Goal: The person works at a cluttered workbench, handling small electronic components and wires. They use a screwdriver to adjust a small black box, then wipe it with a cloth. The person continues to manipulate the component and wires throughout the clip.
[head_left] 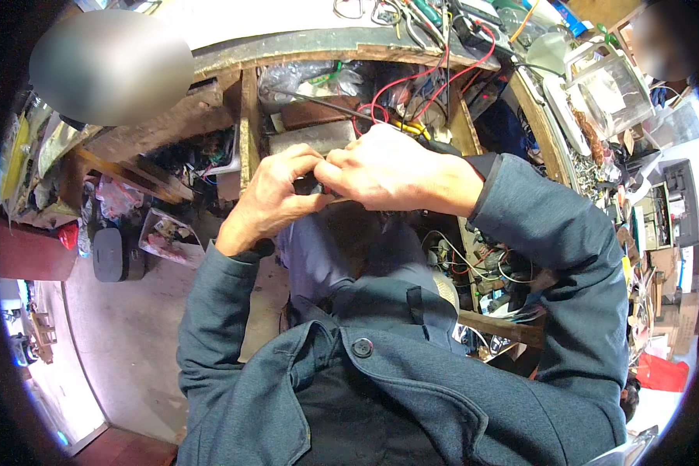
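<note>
My left hand (268, 192) and my right hand (388, 171) meet over my lap, in front of the bench. Between the left thumb and curled fingers sits a small dark piece (307, 185), mostly covered; its kind cannot be made out. The right fingers are bent and pressed together against that same piece, and glare washes out the back of this hand. Just beyond the hands lie a grey block (312, 138) and a brown block (318, 113) in an open drawer. Yellow-handled pliers (412, 128) are beside the right hand.
Red cables (380, 97) hang from the bench edge (303, 58) into the drawer. Tangled wires and parts fill a bin (489, 272) at the right. On the left floor stand a dark grey case (116, 255) and a white box (169, 237). Clutter crowds the right-hand bench.
</note>
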{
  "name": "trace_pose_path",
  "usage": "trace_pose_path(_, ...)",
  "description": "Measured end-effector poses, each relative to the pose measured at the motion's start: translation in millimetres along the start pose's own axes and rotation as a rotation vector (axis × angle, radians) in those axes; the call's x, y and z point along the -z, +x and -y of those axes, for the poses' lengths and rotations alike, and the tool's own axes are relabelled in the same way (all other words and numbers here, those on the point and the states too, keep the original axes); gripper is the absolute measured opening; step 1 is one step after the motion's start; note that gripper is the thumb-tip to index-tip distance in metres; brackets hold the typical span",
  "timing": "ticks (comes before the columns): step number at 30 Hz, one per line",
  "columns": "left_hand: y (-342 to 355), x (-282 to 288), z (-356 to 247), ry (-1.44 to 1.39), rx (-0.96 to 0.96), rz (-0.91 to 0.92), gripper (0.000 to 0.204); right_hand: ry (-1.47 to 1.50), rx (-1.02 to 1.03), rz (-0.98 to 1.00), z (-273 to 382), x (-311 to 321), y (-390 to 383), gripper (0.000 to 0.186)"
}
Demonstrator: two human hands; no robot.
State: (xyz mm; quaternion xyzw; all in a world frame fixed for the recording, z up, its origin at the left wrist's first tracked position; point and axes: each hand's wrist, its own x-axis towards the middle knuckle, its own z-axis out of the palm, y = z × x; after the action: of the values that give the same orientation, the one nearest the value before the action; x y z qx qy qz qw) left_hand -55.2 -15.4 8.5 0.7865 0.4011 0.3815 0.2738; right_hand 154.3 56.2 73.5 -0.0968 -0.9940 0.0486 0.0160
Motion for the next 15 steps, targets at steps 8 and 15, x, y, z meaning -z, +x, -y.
trace_pose_path(8,-1,-3,6,-0.036,-0.001,-0.004,0.037,0.020,-0.174,0.016,10,-3,8,0.023)
trace_pose_path(15,-3,-9,2,-0.219,0.018,-0.101,0.035,-0.025,-0.014,-0.145,31,12,23,0.013)
